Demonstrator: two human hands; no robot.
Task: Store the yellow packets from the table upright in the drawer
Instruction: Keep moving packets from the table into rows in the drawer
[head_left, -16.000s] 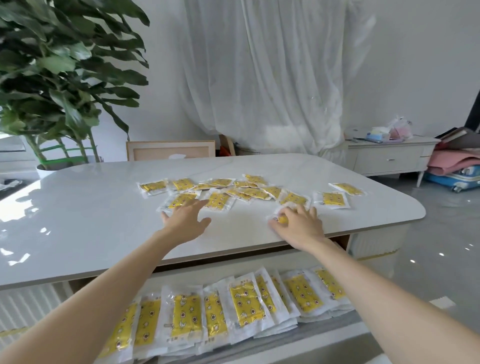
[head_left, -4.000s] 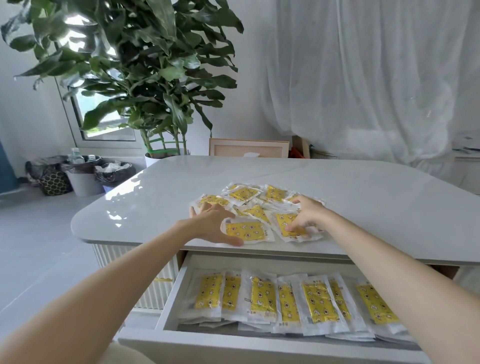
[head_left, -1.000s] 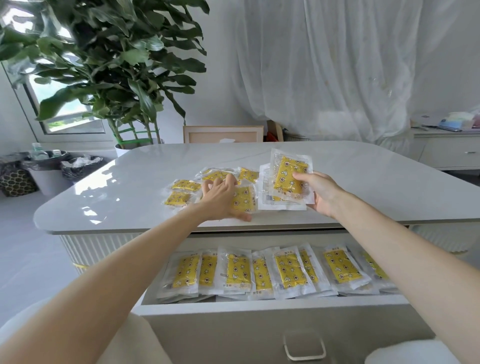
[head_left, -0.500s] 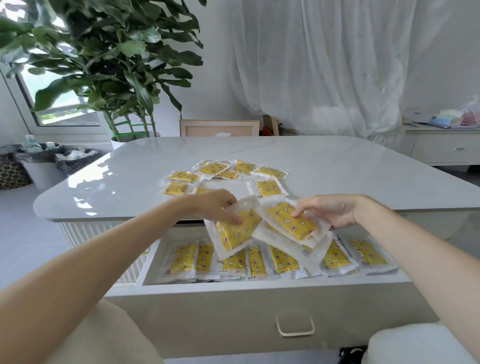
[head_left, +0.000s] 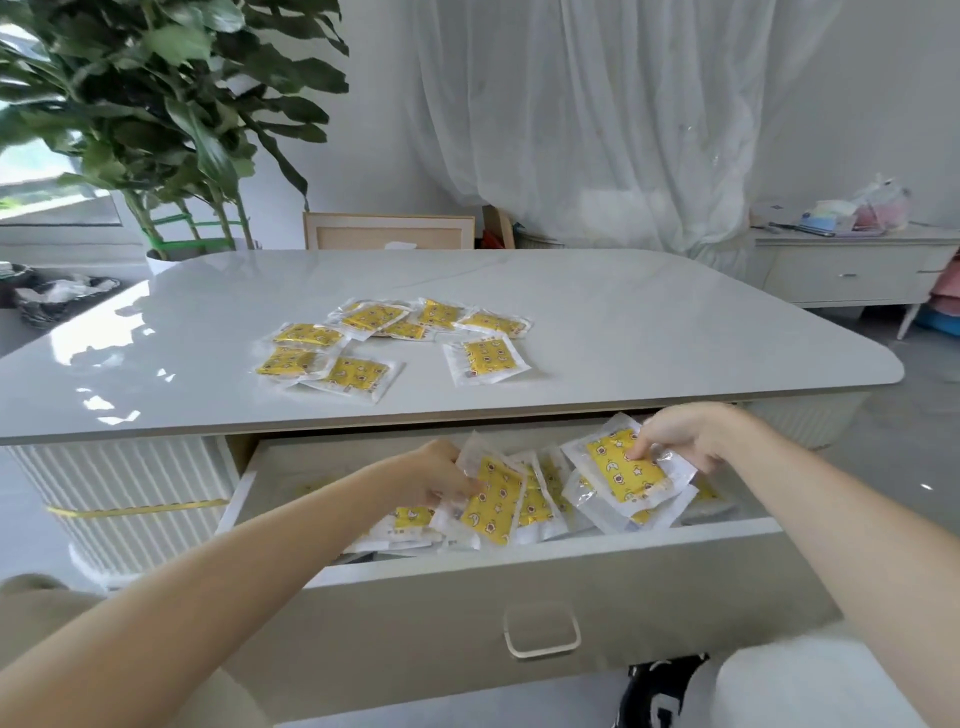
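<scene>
Down in the drawer (head_left: 545, 551) now w/ both hands, not up by the table (head_left: 649, 312) edge like half a sec ago. Brought yellow packets down too.

Left hand (head_left: 441, 475): thumb & fingers curled round the left packet (head_left: 491, 499), pinching its left side. Tipped up on its short end, leaning a bit, touching the drawer row (head_left: 540, 499) of packets already inside.

Right hand (head_left: 680, 441): fingertips pinching the top right corner of the right packet (head_left: 623, 470). Held slanted, more flat than standing, over the right part of the drawer. Looks like more packets under it, can't tell how many.

Not let go yet on either side.

Means this batch is nearly put away, prob. the setting-down step. Left one close to OK, just needs a nudge straight. Right one needs turning up on its end first, or else ends up lying flat on the others. Slippery clear wrap, so could slide & knock the row over.

Still lots to do: table packets (head_left: 395, 332) in a loose bunch mid table, some overlapping, well apart from both hands. More trips needed, prob. a few.

Part of the drawer row hidden behind hands & arms, so can't tell how straight it all stands.
</scene>
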